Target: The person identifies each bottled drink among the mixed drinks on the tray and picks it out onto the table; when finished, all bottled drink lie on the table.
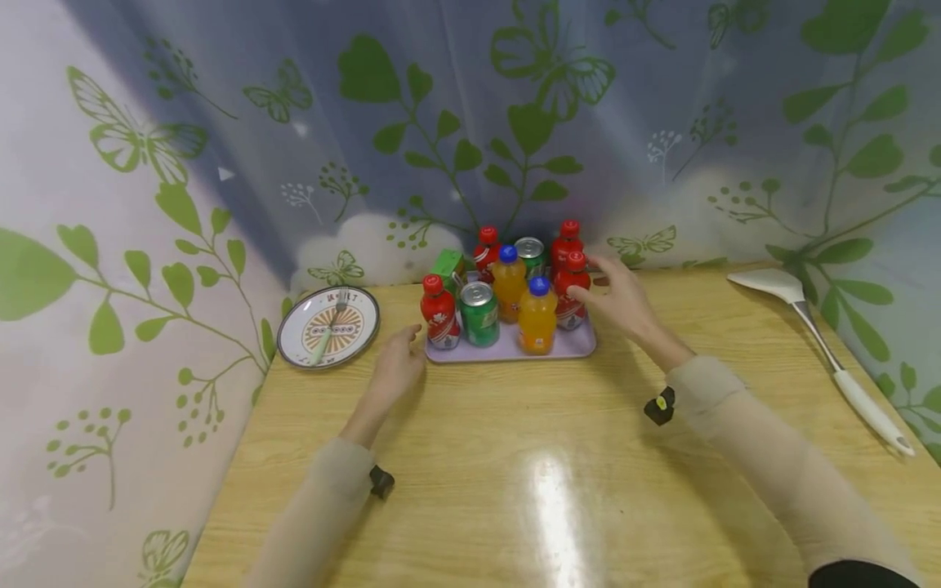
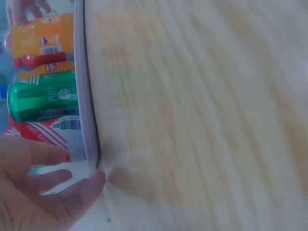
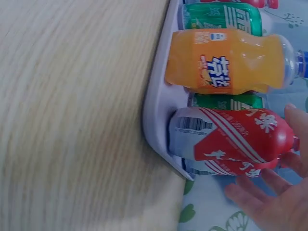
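A lilac tray (image 1: 485, 352) carries red-capped bottles, green cans, a green box (image 1: 447, 265) and two orange soda bottles (image 1: 537, 318). My left hand (image 1: 398, 369) is at the tray's left end, beside a red bottle (image 1: 441, 314). In the left wrist view its fingers (image 2: 48, 153) are spread, with one fingertip right at the tray's corner. My right hand (image 1: 625, 298) is at the right end, its thumb against the front red bottle (image 3: 231, 134). In the right wrist view its other fingers (image 3: 245, 192) are loosely bent beside the red bottle behind.
A round plate (image 1: 288, 336) with a fork (image 1: 323, 339) on it lies left of the tray. A white-handled spatula (image 1: 867, 404) lies along the right side of the wooden table (image 1: 470, 457). A patterned curtain (image 1: 456, 122) hangs close behind the tray.
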### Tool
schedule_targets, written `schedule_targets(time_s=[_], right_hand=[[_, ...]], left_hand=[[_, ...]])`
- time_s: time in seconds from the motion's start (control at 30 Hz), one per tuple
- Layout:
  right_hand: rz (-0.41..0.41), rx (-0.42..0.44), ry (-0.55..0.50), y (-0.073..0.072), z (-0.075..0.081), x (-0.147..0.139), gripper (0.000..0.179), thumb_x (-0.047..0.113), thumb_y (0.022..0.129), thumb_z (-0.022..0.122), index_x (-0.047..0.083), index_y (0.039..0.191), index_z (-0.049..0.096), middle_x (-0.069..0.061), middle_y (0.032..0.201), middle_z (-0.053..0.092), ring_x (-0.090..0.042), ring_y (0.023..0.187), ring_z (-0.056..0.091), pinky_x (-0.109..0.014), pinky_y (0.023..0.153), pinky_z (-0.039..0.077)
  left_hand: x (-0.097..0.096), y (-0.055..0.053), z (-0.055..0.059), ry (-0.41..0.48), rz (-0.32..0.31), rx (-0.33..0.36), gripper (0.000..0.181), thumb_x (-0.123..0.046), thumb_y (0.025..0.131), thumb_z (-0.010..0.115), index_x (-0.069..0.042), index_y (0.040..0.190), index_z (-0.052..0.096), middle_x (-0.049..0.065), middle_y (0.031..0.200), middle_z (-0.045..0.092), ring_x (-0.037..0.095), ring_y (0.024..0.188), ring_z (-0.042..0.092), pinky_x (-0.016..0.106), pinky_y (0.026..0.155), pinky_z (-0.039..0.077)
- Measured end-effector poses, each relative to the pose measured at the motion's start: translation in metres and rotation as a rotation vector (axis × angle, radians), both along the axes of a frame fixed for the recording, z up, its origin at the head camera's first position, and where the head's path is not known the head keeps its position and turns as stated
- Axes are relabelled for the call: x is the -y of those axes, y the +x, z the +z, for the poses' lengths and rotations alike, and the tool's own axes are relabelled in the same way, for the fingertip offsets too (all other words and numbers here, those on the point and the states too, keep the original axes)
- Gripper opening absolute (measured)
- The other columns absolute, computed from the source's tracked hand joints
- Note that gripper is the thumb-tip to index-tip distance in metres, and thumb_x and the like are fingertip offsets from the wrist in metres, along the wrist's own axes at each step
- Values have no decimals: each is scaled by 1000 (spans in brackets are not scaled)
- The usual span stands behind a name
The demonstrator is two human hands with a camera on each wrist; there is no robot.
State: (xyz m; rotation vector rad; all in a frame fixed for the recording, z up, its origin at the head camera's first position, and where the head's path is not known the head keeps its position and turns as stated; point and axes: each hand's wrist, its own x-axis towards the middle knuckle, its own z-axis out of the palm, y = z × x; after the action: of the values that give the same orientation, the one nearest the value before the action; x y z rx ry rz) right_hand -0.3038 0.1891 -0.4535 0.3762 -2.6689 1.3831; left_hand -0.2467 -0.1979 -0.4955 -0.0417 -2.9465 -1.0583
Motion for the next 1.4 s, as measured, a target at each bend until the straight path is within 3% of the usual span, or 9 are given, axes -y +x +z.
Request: schedule_targets(time_s=[0.2,0.37,0.77,0.97,1.07,1.23,1.4], right_hand=[[-1,35,-29,-2,-8,5,69,26,98,75,4,156,45,-26,154,54,-48,129,61,-60,111,52],[-36,52,-49,-4,-14,10,65,25,98,74,9,155,46,-25,153,55,-46,126,63,-59,109,54],[-67,36,-5,-6,-14,13,65,25,98,75,9,155,48,-24,149,56,-48,124,64,-59,105,57],[-65,66,-50,-5,-13,14,66,21,97,75,9,155,48,-25,154,55,-49,126,64,-58,106,56],[-59,82,-85,-3,-11,14,64,19,97,76,11,155,49,-24,153,56,-48,126,64,-53,98,62],[-52,103,-193,1,-1,11,68,14,95,77,9,157,48,-25,152,55,-49,128,64,-32,75,67],[-64,98,-270,3,15,4,71,12,94,78,9,158,46,-27,152,54,-50,125,65,-26,71,66]], left_hand=[[0,-15,-8,-9,-17,-15,47,-7,98,59,5,143,59,30,140,65,46,131,63,58,114,50],[-1,-22,-9,-17,-17,19,48,-2,93,58,3,141,62,27,132,70,44,127,66,56,112,52],[-3,-31,-10,17,-9,69,51,3,87,59,6,138,63,26,125,73,42,119,69,53,107,54],[-3,-33,-9,38,3,97,54,3,85,63,6,139,62,28,126,72,42,121,68,53,108,53],[-2,-33,-9,38,1,98,54,4,84,64,6,138,62,28,125,72,43,120,68,53,107,54],[-2,-33,-7,19,-7,103,55,4,83,65,7,138,62,28,124,72,43,118,68,53,106,54],[-2,-35,-7,10,-13,117,56,3,84,66,6,140,61,29,127,72,44,121,67,53,109,53]])
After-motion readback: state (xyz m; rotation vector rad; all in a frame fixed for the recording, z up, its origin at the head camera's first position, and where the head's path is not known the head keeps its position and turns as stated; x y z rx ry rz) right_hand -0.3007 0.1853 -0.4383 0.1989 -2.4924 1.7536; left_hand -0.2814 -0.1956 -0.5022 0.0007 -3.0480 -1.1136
